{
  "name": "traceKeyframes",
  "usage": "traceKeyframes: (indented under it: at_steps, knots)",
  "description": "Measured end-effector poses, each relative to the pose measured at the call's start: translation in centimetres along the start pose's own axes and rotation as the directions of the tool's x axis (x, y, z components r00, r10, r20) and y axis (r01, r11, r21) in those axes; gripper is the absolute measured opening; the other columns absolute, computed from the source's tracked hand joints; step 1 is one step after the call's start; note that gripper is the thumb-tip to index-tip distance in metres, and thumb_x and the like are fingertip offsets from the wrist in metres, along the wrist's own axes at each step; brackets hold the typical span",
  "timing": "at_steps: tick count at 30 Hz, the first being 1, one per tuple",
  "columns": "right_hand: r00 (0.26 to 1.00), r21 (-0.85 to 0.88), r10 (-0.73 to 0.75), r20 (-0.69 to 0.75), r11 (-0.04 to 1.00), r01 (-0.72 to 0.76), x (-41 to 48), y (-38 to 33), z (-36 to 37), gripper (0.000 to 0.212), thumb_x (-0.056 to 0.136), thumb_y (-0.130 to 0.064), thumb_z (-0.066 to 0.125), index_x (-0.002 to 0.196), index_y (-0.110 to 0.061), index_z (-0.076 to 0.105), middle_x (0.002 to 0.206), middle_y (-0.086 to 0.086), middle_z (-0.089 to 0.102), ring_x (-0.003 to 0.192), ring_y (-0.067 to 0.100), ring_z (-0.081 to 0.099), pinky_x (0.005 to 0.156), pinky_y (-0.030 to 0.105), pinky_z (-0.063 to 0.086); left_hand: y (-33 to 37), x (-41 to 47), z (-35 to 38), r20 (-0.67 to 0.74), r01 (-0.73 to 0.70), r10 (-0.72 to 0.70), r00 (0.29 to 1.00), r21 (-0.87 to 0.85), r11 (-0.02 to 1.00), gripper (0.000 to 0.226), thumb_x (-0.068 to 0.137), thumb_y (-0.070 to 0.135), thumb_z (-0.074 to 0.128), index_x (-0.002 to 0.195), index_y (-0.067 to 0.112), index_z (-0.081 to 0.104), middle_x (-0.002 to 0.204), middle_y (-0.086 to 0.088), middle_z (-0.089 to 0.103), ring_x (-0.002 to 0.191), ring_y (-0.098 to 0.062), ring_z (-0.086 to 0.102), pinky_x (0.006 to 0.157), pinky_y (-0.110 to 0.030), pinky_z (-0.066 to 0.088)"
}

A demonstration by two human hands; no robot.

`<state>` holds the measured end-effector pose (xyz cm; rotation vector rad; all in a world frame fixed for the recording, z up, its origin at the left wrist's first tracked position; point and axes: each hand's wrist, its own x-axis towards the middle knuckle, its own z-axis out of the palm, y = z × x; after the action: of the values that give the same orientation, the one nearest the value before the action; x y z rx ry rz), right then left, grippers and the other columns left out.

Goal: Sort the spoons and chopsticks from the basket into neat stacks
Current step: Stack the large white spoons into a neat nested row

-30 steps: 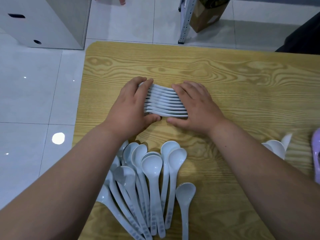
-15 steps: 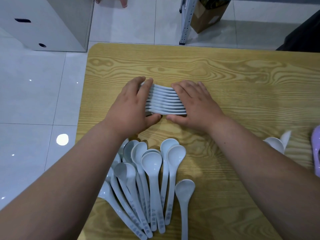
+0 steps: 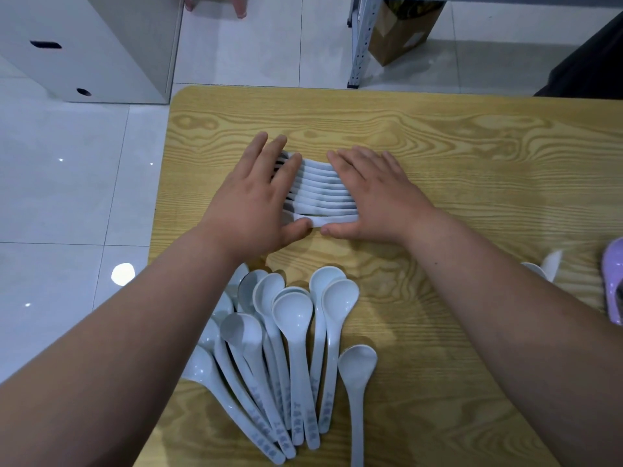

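Note:
A nested row of several white spoons (image 3: 320, 190) lies on its side across the wooden table (image 3: 472, 156). My left hand (image 3: 256, 200) presses flat against the row's left end with straight fingers. My right hand (image 3: 374, 193) lies flat over its right end, fingers straight, thumb at the near edge. The two thumbs nearly meet under the nearest spoon. Closer to me, a loose fan of several white spoons (image 3: 290, 348) lies bowls up with printed handles pointing towards me. No chopsticks show.
At the right edge sit a purple basket (image 3: 613, 284) and two white spoons (image 3: 542, 267) beside it. Beyond the table stand a white cabinet (image 3: 84, 45), a metal shelf leg (image 3: 359, 42) and a cardboard box (image 3: 401, 32). The table's left edge drops to tiled floor.
Both hands have flattened out over the spoon row, with fingers straighter than before. The row has stayed where it was.

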<state>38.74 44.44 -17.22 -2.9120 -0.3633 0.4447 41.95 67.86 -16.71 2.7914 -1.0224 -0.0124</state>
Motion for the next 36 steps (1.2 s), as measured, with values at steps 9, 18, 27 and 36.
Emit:
traceKeyframes:
  at_steps: [9, 18, 27, 36]
  knots:
    - [1.0, 0.016, -0.004, 0.011, 1.0, 0.004, 0.0, -0.4, -0.6, 0.122, 0.067, -0.09, 0.043, 0.16, -0.023, 0.004, 0.167, 0.0, 0.011, 0.154, 0.021, 0.005, 0.125, 0.051, 0.006, 0.0, 0.1, 0.0, -0.008, -0.015, 0.015, 1.0, -0.003, 1.0, 0.092, 0.082, 0.069, 0.051, 0.147, 0.005, 0.044, 0.156, -0.024, 0.033, 0.148, -0.046, 0.02, 0.118, -0.058, 0.026]
    - [1.0, 0.031, 0.009, 0.03, 0.999, -0.01, 0.6, -0.3, -0.9, 0.127, 0.061, -0.098, 0.031, 0.159, -0.021, 0.008, 0.167, 0.0, 0.012, 0.154, 0.02, 0.008, 0.124, 0.052, 0.013, 0.3, 0.0, -0.6, -0.029, 0.025, -0.026, 0.999, -0.035, 0.999, 0.084, 0.083, 0.061, 0.055, 0.144, 0.004, 0.047, 0.15, -0.024, 0.041, 0.134, -0.045, 0.041, 0.11, -0.055, 0.038]
    - [0.998, 0.142, 0.041, -0.053, 0.989, -0.033, -1.0, -1.2, -1.3, 0.095, 0.084, -0.074, 0.054, 0.157, -0.019, 0.026, 0.165, 0.006, 0.02, 0.153, 0.024, 0.012, 0.124, 0.045, 0.014, 1.3, -2.0, -2.1, -0.212, 0.034, -0.045, 0.976, -0.055, 0.998, 0.055, 0.088, 0.037, 0.059, 0.129, 0.001, 0.058, 0.129, -0.023, 0.055, 0.117, -0.042, 0.049, 0.106, -0.044, 0.036]
    - [0.931, 0.347, 0.249, -0.266, 0.926, -0.149, -13.7, -6.7, 1.8, 0.051, 0.087, -0.04, 0.063, 0.131, -0.016, 0.059, 0.12, 0.004, 0.056, 0.111, 0.026, 0.056, 0.086, 0.034, 0.05, 7.0, -6.8, -2.7, 0.128, 0.213, -0.175, 0.976, -0.409, 0.888, 0.033, 0.089, 0.021, 0.066, 0.121, 0.018, 0.064, 0.108, 0.0, 0.065, 0.101, -0.021, 0.061, 0.086, -0.03, 0.046]
